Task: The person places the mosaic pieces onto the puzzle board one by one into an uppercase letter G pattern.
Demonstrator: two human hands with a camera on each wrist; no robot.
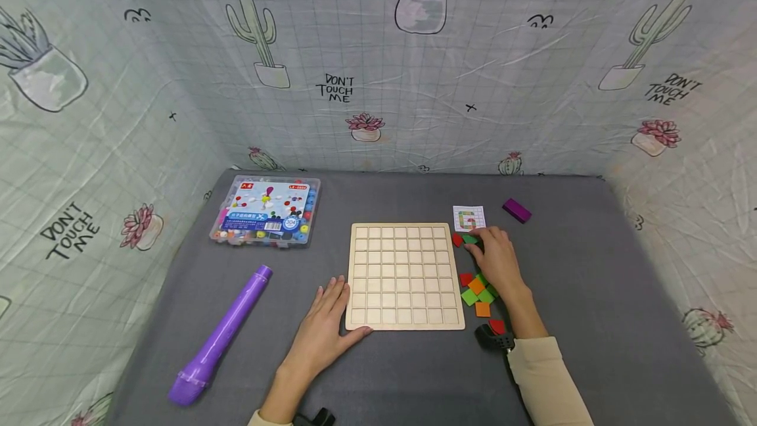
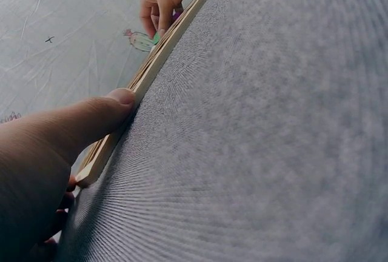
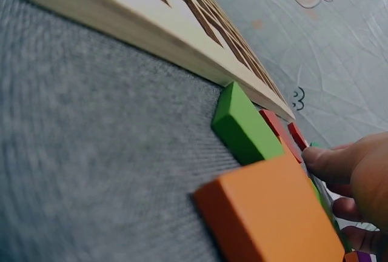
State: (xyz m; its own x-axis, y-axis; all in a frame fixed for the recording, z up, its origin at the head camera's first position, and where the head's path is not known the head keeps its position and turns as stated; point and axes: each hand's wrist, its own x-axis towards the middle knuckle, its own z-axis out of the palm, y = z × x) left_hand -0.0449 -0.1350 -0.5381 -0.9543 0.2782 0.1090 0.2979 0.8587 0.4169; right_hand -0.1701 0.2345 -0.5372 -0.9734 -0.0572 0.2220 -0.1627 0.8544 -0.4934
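A square wooden grid board (image 1: 405, 277) lies on the grey table. My left hand (image 1: 322, 331) rests at its lower left corner, fingers extended along the left side and thumb (image 2: 121, 98) against the front edge. Past the board's upper right corner, my right hand (image 1: 499, 260) pinches a green tile (image 1: 470, 239) between thumb and fingers, close to the table. Beside that tile lies a red tile (image 1: 457, 240). A loose group of tiles lies nearer the wrist, including an orange tile (image 3: 273, 207) and a light green tile (image 3: 245, 125).
A small pattern card (image 1: 468, 218) and a purple block (image 1: 517, 210) lie beyond the right hand. On the left are a clear case of colourful beads (image 1: 266, 210) and a purple microphone-shaped object (image 1: 221, 337). A printed cloth (image 1: 378, 51) hangs around the table.
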